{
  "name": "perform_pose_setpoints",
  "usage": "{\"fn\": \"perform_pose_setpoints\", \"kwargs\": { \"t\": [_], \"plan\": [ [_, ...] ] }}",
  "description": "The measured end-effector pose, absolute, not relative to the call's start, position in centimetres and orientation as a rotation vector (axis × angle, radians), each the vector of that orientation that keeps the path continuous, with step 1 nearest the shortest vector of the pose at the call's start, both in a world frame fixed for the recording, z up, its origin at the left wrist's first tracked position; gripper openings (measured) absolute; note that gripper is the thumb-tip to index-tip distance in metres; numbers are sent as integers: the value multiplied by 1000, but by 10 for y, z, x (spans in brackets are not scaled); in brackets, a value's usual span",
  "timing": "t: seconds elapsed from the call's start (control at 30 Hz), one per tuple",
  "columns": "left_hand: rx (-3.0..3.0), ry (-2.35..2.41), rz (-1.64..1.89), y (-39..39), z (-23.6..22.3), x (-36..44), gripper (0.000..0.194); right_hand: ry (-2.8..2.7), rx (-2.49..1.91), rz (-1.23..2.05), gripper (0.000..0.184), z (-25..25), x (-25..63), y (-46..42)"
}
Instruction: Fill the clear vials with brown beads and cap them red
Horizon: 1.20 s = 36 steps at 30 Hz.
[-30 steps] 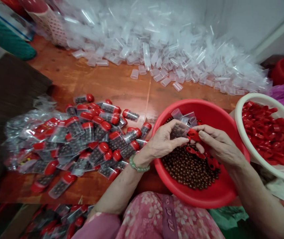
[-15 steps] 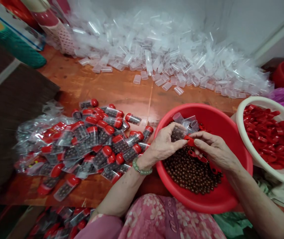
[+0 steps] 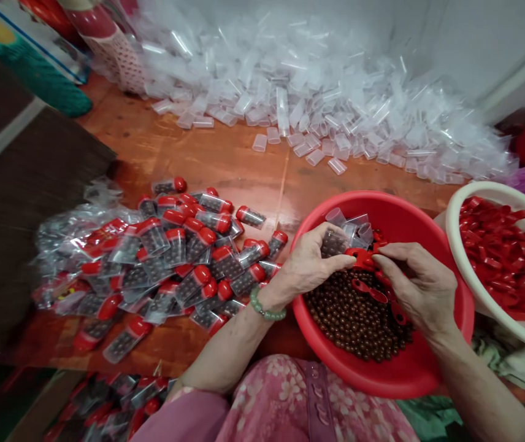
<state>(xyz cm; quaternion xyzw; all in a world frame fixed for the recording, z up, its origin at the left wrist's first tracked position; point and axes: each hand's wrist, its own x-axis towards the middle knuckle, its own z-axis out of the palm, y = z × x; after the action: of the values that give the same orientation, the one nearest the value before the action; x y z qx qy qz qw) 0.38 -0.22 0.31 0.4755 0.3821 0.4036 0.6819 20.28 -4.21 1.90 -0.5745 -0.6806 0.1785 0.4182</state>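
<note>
Head view: A wooden counter (image 3: 207,159) is heaped with work at a home bench. Across 12 o'clock, a drift of empty clear plastic tubes (image 3: 299,104) spreads along the wall, with a pink-and-white woven basket (image 3: 115,61) at its 11 o'clock end. At 9 o'clock, a large pile of capped tubes (image 3: 170,264) packed with dark beads lies over clear plastic bags (image 3: 73,245), and more capped tubes (image 3: 119,399) sit below the counter's edge at 7 o'clock. A dark board (image 3: 27,184) lies beyond the pile at 10 o'clock. At 3 o'clock, a cream basin (image 3: 456,258) brims with loose red caps (image 3: 506,258), just beside a red plastic basin (image 3: 446,362) at 4 o'clock. That red basin holds a bed of brown beads (image 3: 354,319) and a few empty tubes (image 3: 349,224).

A seated worker in a pink floral top (image 3: 281,405) works directly over the red basin. The closed left hand (image 3: 313,261), a green bead bracelet (image 3: 267,307) at its wrist, grips a bead-filled tube (image 3: 333,242) upright. The right hand (image 3: 421,285) pinches a red cap (image 3: 361,258) at the tube's mouth, the two hands nearly meeting above the beads.
</note>
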Motion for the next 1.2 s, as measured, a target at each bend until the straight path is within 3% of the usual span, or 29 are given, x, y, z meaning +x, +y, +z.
{"fn": "perform_pose_setpoints", "kwargs": {
  "t": [0.07,0.2,0.47,0.8,1.0,1.2],
  "plan": [
    [1046,849,914,-2,3,5,27,-1857,-1335,288,9,23,198,-44],
    [1042,828,919,-1,4,4,25,-2043,-1206,352,29,26,195,-44],
    [984,672,892,2,2,1,24,-2111,-1134,270,38,15,195,-37],
    [746,401,744,4,-4,-7,39,-2080,-1217,592,25,32,203,-23],
    [759,426,759,3,-5,-3,37,-2140,-1162,364,33,21,199,-24],
    [750,400,733,3,-6,-4,46,-1994,-1348,366,19,17,204,-25]
  ]
}}
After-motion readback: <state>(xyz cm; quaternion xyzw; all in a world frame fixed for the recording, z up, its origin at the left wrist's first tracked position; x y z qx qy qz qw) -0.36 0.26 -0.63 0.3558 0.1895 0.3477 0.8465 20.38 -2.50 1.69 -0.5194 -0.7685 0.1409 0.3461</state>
